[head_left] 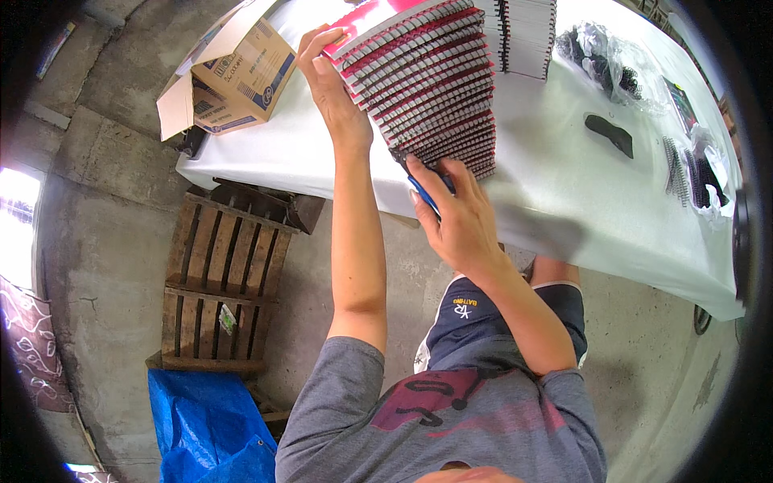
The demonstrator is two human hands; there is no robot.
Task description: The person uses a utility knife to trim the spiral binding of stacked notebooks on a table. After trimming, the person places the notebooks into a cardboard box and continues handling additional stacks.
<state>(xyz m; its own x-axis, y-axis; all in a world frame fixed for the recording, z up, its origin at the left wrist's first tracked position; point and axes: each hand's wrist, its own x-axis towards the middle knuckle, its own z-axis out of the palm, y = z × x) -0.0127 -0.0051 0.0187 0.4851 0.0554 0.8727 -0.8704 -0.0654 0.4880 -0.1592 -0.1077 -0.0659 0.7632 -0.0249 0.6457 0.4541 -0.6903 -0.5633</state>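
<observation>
A tall stack of spiral-bound notebooks (431, 80) with red covers and white coils stands on the white-covered table, its bound edges facing me. My left hand (334, 92) holds the stack's upper left corner, fingers bent over the red top cover. Closed around a blue-handled tool that looks like cutting pliers (425, 197), my right hand (463, 213) is at the lower left of the stack. The dark tip of the pliers meets the coil ends near the bottom notebooks. Part of the handles is hidden by my fingers.
An open cardboard box (241, 76) sits on the table's left end. Behind the notebooks rises another stack with black coils (527, 40). Plastic bags of black coils (600, 56), a black pouch-like item (609, 135) and loose coils (675, 171) lie right. A wooden pallet (221, 282) and blue tarp (209, 423) are left.
</observation>
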